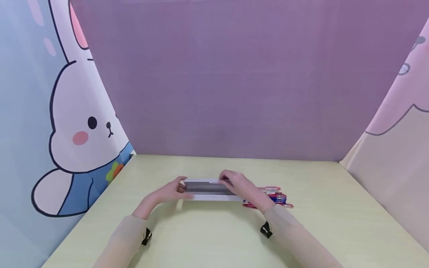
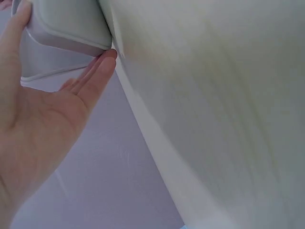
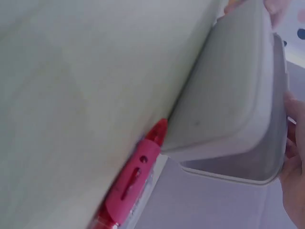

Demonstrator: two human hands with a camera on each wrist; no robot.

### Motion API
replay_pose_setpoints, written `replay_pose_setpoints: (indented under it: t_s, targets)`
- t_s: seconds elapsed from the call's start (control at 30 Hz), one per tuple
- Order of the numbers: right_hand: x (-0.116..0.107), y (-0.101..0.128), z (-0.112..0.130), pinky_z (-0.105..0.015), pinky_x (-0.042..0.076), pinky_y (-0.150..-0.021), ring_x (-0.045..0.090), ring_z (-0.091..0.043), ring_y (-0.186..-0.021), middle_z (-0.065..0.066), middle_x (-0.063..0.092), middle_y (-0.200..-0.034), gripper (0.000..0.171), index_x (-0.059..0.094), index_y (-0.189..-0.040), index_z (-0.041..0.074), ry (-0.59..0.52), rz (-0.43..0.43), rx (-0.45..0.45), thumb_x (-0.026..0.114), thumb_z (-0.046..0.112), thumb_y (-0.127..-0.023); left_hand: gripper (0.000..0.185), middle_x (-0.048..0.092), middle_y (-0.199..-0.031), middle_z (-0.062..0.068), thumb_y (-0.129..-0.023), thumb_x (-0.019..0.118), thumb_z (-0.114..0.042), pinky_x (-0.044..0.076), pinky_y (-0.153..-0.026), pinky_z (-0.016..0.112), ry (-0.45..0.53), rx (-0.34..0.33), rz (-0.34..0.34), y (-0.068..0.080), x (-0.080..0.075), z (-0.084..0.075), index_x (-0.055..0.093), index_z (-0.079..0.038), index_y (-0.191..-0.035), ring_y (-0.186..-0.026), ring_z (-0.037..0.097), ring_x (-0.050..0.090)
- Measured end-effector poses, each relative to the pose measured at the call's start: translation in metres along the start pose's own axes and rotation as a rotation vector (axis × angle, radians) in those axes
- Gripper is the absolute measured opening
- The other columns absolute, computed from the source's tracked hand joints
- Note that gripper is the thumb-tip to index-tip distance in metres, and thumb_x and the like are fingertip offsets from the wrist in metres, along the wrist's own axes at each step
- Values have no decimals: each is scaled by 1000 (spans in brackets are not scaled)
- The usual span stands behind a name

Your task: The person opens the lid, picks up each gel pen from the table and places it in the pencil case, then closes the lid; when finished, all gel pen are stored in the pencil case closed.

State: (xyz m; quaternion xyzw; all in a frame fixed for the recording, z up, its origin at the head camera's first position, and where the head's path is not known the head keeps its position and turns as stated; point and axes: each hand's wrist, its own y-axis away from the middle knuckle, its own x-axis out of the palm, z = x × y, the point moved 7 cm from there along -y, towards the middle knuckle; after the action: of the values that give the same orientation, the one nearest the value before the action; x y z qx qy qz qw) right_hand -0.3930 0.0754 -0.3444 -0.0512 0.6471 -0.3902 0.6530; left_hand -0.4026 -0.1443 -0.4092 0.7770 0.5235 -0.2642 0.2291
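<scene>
A white pencil case [image 1: 214, 198] sits on the table with its lid [image 3: 233, 167] raised behind the base, showing a grey inside. My left hand [image 1: 169, 191] grips the case's left end, thumb at the front and fingers behind. In the left wrist view, that thumb lies along the near side of the rounded case end [image 2: 76, 24]. At the right part of the lid's upper edge, my right hand [image 1: 239, 184] pinches the rim with bent fingers. Several pens [image 1: 279, 198] lie beside the case's right end, partly hidden under the right forearm.
A pink pen [image 3: 131, 179] points its tip toward the case's corner in the right wrist view. The pale table [image 1: 214, 238] ends at a purple backdrop [image 1: 214, 82]. A rabbit-print curtain [image 1: 83, 111] borders the left, and another printed curtain [image 1: 399, 149] the right.
</scene>
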Motion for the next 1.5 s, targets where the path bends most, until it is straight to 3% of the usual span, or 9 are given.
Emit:
replay_pose_setpoints:
  t_s: [0.23, 0.43, 0.53, 0.63, 0.93, 1.3, 1.5]
  targets:
    - [-13, 2, -15, -22, 56, -78, 65, -16, -90, -4, 66, -95, 10, 63, -97, 5, 4, -28, 56, 64, 3, -87, 88, 50, -124, 28, -74, 80, -25, 48, -96, 43, 163, 30, 23, -1, 7, -2, 17, 4, -127, -117, 40, 53]
    - [-31, 9, -32, -26, 56, -75, 62, -16, -87, -3, 64, -94, 9, 67, -92, 7, 5, -82, 140, 65, 0, -85, 66, 51, -124, 21, -74, 80, -27, 46, -99, 44, 1, 63, 54, -1, 9, -5, 43, 5, -119, -118, 37, 52]
    - [-39, 14, -40, -31, 57, -73, 62, -17, -85, -5, 62, -92, 9, 68, -91, 5, -1, -107, 162, 65, -1, -85, 67, 53, -127, 18, -74, 80, -31, 46, -99, 44, -76, 59, 63, -1, 9, -6, 51, 2, -123, -119, 35, 52]
    - [-44, 18, -47, -34, 56, -72, 61, -17, -84, -5, 62, -92, 10, 70, -93, 5, -4, -112, 171, 64, 0, -86, 71, 53, -129, 17, -73, 80, -34, 45, -100, 44, -104, 54, 55, 0, 8, -6, 51, 2, -126, -120, 35, 51]
    - [-43, 29, -62, -27, 53, -65, 58, -14, -81, -5, 60, -97, 22, 70, -107, 6, 46, -57, 216, 63, 1, -87, 70, 51, -131, 15, -75, 77, -39, 42, -101, 44, -118, 32, 75, 6, 10, -6, 50, 0, -128, -121, 31, 50]
    - [-38, 32, -66, -37, 55, -81, 62, -24, -96, -11, 61, -110, 31, 65, -118, 2, 139, -22, 212, 65, 6, -87, 69, 47, -132, 23, -76, 78, -24, 39, -106, 49, -92, 124, 101, 6, 10, -9, 46, 8, -127, -124, 43, 45]
    - [-30, 36, -72, -44, 51, -93, 58, -30, -109, -15, 57, -122, 41, 57, -127, -1, 81, 38, 279, 65, 10, -87, 74, 46, -132, 24, -71, 82, -21, 40, -105, 49, -136, 127, 64, 4, 12, -8, 45, 6, -128, -123, 43, 45]
